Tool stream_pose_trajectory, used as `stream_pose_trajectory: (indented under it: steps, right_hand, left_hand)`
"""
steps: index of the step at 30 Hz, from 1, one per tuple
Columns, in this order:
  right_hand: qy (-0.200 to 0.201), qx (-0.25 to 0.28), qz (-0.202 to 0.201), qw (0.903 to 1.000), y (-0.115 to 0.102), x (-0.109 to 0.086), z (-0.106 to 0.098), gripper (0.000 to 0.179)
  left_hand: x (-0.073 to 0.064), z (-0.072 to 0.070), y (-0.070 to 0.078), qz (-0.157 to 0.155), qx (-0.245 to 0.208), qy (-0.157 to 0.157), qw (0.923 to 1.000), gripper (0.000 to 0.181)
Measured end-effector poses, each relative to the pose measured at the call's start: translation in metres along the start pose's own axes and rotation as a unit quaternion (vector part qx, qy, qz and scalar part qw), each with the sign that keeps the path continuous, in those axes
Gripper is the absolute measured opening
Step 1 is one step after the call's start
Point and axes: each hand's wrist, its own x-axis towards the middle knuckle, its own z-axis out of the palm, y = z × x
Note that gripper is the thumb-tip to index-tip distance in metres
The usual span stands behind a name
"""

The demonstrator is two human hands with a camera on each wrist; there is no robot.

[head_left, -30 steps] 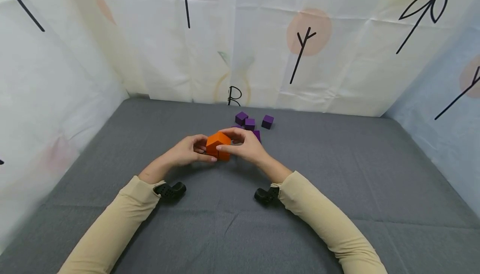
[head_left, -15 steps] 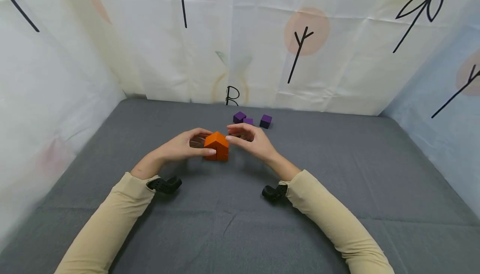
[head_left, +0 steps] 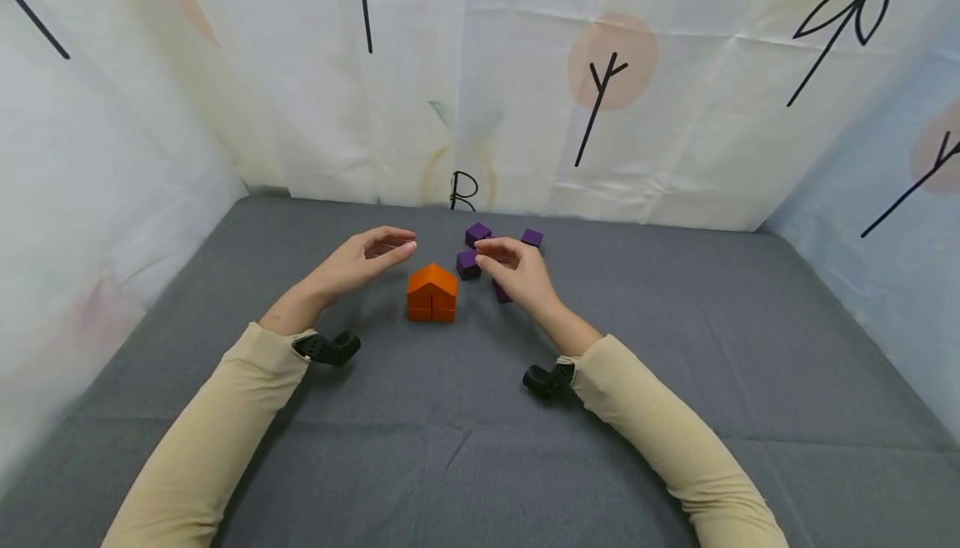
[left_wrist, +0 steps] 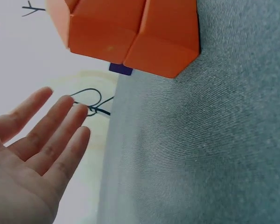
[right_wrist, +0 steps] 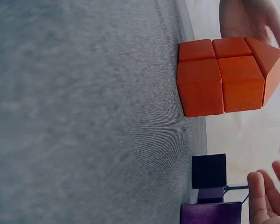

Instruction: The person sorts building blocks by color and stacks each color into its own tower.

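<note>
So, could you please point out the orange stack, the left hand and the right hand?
Orange stack (head_left: 432,293), head view: the middle of its front.
Left hand (head_left: 356,264), head view: its middle, near the thumb's base.
Right hand (head_left: 523,275), head view: its middle, near the thumb's base.

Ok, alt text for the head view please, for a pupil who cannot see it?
A house shape of orange blocks stands on a grey cloth, untouched by a person's left hand and right hand on either side. Purple cubes lie near the right hand.
</note>
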Motion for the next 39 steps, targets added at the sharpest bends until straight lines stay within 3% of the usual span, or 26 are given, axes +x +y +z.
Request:
stream_pose_trajectory:
  steps: [6, 15, 21, 28, 33, 39]
  right_hand:
    - [0.010, -0.039, 0.054, 0.9977, -0.003, 0.004, 0.004, 0.037]
    - [0.000, -0.097, 0.095, 0.9907, -0.004, 0.011, 0.012, 0.043]
    - [-0.044, -0.185, 0.111, 0.9756, -0.005, 0.021, 0.016, 0.049]
    - [-0.075, -0.261, 0.101, 0.9571, -0.003, 0.030, 0.021, 0.051]
    - [-0.078, -0.262, 0.094, 0.9574, -0.001, 0.032, 0.027, 0.044]
    - [-0.084, -0.243, 0.084, 0.9626, 0.002, 0.034, 0.031, 0.037]
  left_hand:
    - [0.014, 0.007, -0.004, 0.013, 0.007, 0.007, 0.9999, 0.059]
    - [0.027, 0.018, -0.012, 0.044, 0.014, -0.004, 0.9989, 0.056]
    - [0.034, 0.020, -0.018, 0.040, 0.021, -0.009, 0.9990, 0.050]
    - [0.039, 0.023, -0.021, 0.067, 0.016, -0.035, 0.9970, 0.043]
    - [0.043, 0.026, -0.022, 0.055, 0.019, -0.046, 0.9972, 0.040]
    - [0.047, 0.027, -0.018, 0.016, 0.020, -0.045, 0.9987, 0.039]
